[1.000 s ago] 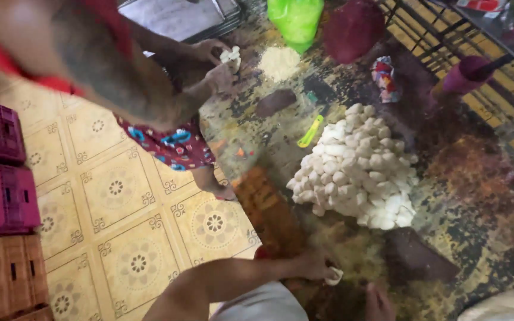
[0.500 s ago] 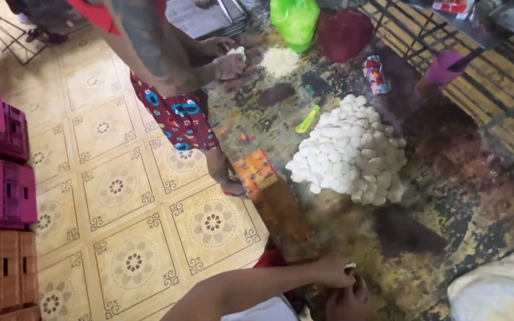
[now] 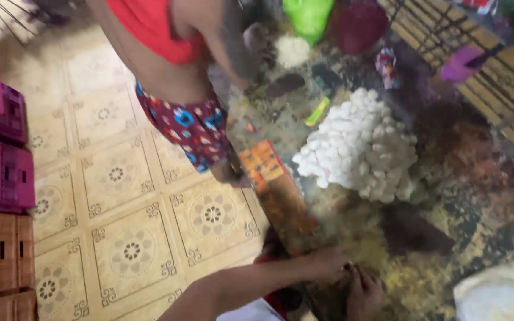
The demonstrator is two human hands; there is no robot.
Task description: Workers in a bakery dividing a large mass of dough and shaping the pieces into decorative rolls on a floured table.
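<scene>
Honestly pretty blurry here, my left hand (image 3: 328,264) and right hand (image 3: 364,292) are bunched together below the white pile (image 3: 358,145), fingers curled over something I can't tell.

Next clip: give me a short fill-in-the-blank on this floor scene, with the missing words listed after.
1. The heap of small pieces on the dirty floor is ____ in colour.
2. The left hand and right hand are low in the picture, ____ each other.
3. The stacked crates on the left edge are ____ above and brown below.
4. The bag at the top of the picture is bright ____.

Missing words: white; close to; purple; green
</scene>
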